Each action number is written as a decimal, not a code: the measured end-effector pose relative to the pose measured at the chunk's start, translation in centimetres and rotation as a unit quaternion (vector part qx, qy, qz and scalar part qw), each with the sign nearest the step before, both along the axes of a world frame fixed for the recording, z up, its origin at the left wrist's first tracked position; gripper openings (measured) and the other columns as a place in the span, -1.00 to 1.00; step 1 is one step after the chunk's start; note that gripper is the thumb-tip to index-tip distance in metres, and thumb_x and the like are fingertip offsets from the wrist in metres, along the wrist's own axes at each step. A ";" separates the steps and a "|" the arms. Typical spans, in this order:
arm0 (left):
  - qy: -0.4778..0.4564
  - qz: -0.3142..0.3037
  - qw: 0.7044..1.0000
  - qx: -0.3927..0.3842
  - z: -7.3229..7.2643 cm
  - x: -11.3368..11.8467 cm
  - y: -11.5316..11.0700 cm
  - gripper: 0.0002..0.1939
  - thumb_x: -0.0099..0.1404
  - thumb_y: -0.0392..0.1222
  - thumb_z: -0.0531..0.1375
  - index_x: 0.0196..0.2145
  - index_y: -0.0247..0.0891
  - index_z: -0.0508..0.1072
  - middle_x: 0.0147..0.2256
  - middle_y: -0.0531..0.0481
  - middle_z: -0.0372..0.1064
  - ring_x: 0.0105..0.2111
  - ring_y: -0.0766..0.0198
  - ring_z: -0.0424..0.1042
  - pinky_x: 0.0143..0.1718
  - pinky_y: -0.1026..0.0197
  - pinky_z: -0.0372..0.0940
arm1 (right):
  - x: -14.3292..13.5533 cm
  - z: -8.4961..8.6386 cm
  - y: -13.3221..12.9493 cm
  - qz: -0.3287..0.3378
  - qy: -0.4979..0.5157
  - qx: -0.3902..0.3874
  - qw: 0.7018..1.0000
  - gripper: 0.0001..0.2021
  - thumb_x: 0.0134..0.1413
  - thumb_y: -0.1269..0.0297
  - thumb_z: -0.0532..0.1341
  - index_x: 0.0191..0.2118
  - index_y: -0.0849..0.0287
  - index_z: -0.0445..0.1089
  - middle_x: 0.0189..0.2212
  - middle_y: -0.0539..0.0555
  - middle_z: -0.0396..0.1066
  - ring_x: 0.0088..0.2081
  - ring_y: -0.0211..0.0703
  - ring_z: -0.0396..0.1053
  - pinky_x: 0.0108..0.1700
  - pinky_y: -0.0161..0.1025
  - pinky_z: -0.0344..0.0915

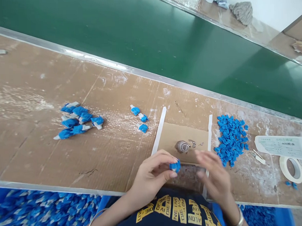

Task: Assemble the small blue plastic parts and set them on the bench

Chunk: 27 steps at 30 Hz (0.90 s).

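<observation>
A small blue piece (175,166) is pinched between the thumb and fingers of my left hand (155,171), above the table's near edge. To its right, my right hand (215,173) is raised with thumb and fingers apart; motion blurs the fingertips, and nothing shows between them. Just beyond both hands, a small round container (183,146) stands on a cardboard sheet (191,130) between two white tape strips. Right of the sheet lies a heap of small blue pieces (231,139). Several blue pieces with pale tabs (80,120) form a group on the left, and three more (143,128) lie nearer the sheet.
A green belt (127,37) runs behind the cardboard-covered table (43,157). At right are a tape roll (291,169), a labelled plastic strip (282,145) and a small tool (258,157). Bins of blue pieces (42,211) sit below the near edge, left and right.
</observation>
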<state>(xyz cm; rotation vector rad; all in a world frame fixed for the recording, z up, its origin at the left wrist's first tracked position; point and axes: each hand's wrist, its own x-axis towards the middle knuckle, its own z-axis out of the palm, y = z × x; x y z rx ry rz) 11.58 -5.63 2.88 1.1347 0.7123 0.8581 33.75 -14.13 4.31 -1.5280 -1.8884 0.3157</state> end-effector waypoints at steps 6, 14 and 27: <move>0.484 0.194 0.763 0.382 -2.6 -6.0 3.2 -0.83 0.40 -0.29 0.15 -0.15 -0.30 0.55 -0.20 -0.22 0.44 -0.22 -0.01 0.45 -0.13 -0.04 0.37 | 7.8 -2.5 -2.0 -0.122 -0.224 -0.020 0.967 -0.72 0.49 0.21 0.02 -0.05 0.22 0.43 -0.15 0.21 0.45 -0.17 0.06 0.43 -0.16 -0.04 0.41; 0.595 0.192 0.641 0.445 -2.1 -6.3 5.7 -0.76 0.42 -0.26 0.12 -0.02 -0.27 0.50 0.07 -0.35 0.33 0.07 -0.19 0.31 0.09 -0.23 0.25 | 7.8 -3.4 -1.1 -0.110 -0.189 -0.037 0.975 -0.69 0.49 0.15 0.00 -0.05 0.17 0.45 -0.16 0.16 0.49 -0.17 0.00 0.48 -0.14 -0.11 0.45; 0.541 0.033 0.695 0.472 -2.3 -5.0 7.7 -0.75 0.45 -0.18 0.01 -0.22 -0.33 0.44 -0.30 -0.23 0.43 -0.28 -0.09 0.42 -0.22 -0.05 0.37 | 8.2 -2.7 0.0 -0.180 -0.069 -0.066 0.979 -0.75 0.40 0.17 0.14 0.00 0.13 0.48 -0.06 0.18 0.44 -0.25 -0.06 0.50 -0.28 -0.16 0.52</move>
